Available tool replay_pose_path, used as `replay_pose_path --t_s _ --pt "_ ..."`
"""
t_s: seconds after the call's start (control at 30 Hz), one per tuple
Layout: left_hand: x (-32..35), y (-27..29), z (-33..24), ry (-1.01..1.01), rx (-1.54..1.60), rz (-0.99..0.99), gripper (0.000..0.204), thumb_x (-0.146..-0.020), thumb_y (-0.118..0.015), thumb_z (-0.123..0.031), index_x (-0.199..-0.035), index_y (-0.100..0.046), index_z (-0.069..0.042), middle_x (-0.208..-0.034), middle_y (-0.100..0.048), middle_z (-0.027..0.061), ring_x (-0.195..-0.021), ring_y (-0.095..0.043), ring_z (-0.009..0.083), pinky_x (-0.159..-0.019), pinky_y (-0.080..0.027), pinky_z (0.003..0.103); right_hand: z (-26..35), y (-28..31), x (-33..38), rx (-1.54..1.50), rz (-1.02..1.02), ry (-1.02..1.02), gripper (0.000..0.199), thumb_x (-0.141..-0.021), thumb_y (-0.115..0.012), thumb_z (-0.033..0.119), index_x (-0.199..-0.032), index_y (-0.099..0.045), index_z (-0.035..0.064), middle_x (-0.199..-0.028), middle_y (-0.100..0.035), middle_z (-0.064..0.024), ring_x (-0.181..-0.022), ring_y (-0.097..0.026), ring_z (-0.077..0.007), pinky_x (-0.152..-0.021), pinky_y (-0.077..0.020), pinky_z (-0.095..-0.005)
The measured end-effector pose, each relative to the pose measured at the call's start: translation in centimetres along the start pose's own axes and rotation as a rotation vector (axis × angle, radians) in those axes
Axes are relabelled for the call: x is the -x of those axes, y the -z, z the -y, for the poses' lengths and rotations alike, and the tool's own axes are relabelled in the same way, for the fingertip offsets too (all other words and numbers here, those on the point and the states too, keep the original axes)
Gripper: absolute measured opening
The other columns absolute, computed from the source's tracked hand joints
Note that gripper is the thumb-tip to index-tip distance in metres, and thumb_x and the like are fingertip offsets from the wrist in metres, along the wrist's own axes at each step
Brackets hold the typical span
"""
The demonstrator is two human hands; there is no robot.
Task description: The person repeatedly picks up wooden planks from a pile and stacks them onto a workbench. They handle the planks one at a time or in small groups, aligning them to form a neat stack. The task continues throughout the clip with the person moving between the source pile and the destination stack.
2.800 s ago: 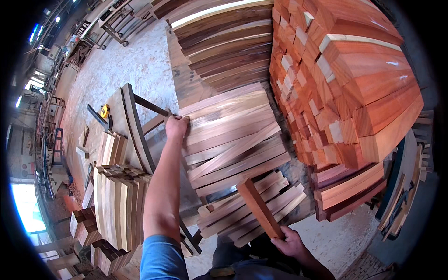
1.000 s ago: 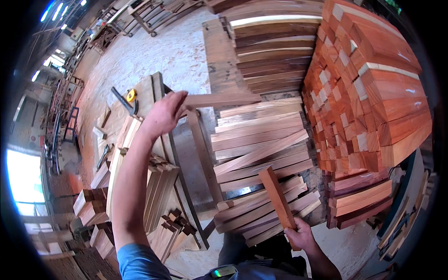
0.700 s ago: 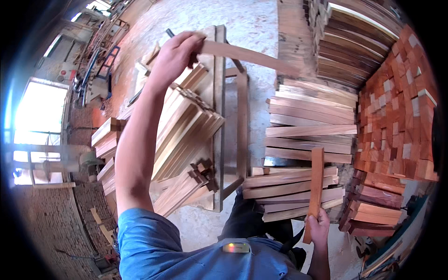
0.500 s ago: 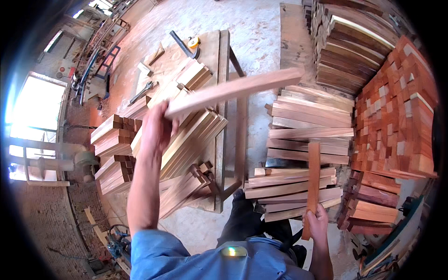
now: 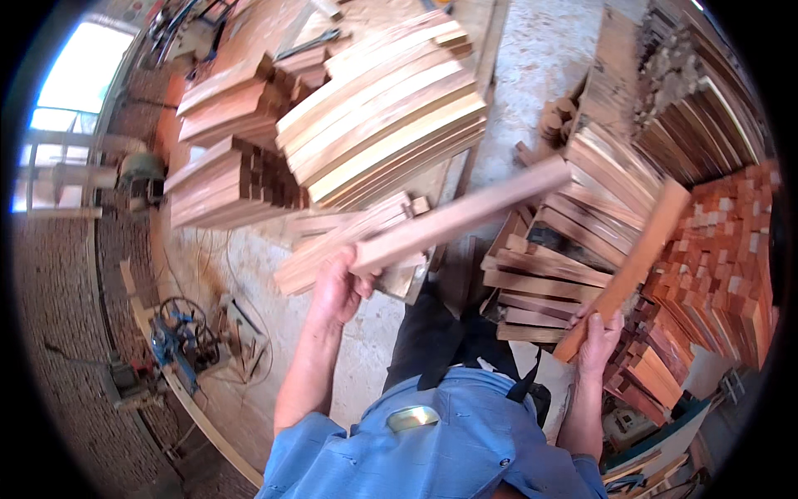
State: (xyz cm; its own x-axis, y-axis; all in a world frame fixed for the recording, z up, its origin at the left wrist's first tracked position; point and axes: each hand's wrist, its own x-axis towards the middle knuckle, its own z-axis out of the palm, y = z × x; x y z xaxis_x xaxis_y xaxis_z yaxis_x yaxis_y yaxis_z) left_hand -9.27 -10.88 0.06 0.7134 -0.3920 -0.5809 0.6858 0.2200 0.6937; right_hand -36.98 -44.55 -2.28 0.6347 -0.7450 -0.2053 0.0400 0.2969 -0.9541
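My left hand (image 5: 339, 287) grips one end of a pale pinkish wooden bar (image 5: 465, 214), whose far end points up and to the right in the air. In my right hand (image 5: 600, 339) is a flatter orange-brown wooden strip (image 5: 636, 262), held close to its lower end and slanting up to the right. Under and behind the pale bar lie a few loose light bars (image 5: 345, 241) at the table's near end. Beneath the strip spreads a pile of cut bars (image 5: 549, 287), partly covered by it.
On the worktable stand a large pale stack (image 5: 382, 116) and darker stacks (image 5: 229, 183), with a wrench (image 5: 307, 43) beyond. Reddish blocks (image 5: 715, 258) rise at the right. A blue machine with a handwheel (image 5: 181, 328) sits low at the left.
The pale bar has come down and nearer to me with my left hand. My right hand has tilted the strip to the right and raised it. The view has shifted.
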Motion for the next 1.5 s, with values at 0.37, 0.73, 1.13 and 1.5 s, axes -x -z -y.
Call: replay_pose_path --t_s 0.37,0.73,1.13,1.5 --pt "6.3 17.3 7.0 -0.131 -0.009 -0.159 0.034 -0.095 -0.068 -0.029 -0.117 -0.059 -0.005 -0.087 -0.067 0.0112 -0.065 -0.063 0.0170 -0.057 -0.053 0.029 -0.6 -4.3 -0.1 -0.010 0.137 -0.208 0.025 -0.099 -0.059 0.018 -0.116 -0.046 0.0048 -0.085 -0.058 -0.0089 -0.068 -0.059 -0.0160 -0.058 -0.0532 -0.0289" --pt "1.3 18.9 10.9 -0.292 0.546 -0.500 0.024 -0.101 -0.058 -0.026 -0.116 -0.060 -0.007 -0.104 -0.067 0.0042 -0.089 -0.065 0.0136 -0.071 -0.057 0.026 -0.6 -8.1 0.6 -0.097 0.207 -0.306 0.023 -0.098 -0.060 0.019 -0.113 -0.048 0.0066 -0.084 -0.059 -0.0072 -0.067 -0.060 -0.0152 -0.058 -0.0543 -0.0290" --pt "-1.4 12.3 12.8 -0.252 0.765 -0.474 0.028 -0.104 -0.051 -0.034 -0.109 -0.062 -0.009 -0.107 -0.068 0.0058 -0.091 -0.066 0.0202 -0.076 -0.057 0.035 -1.1 -10.4 0.6 -0.094 0.229 -0.489 0.020 -0.096 -0.061 0.017 -0.110 -0.050 0.0074 -0.080 -0.061 -0.0055 -0.062 -0.060 -0.0137 -0.055 -0.0543 -0.0282" --pt "-4.1 17.7 15.6 -0.244 0.638 -0.619 0.024 -0.104 -0.051 -0.034 -0.102 -0.061 -0.012 -0.093 -0.066 0.0018 -0.083 -0.061 0.0164 -0.069 -0.054 0.031 -2.4 -8.9 0.3 -0.086 0.258 -0.479 0.026 -0.101 -0.054 0.032 -0.110 -0.048 0.0091 -0.082 -0.060 -0.0063 -0.064 -0.061 -0.0159 -0.056 -0.0551 -0.0293"
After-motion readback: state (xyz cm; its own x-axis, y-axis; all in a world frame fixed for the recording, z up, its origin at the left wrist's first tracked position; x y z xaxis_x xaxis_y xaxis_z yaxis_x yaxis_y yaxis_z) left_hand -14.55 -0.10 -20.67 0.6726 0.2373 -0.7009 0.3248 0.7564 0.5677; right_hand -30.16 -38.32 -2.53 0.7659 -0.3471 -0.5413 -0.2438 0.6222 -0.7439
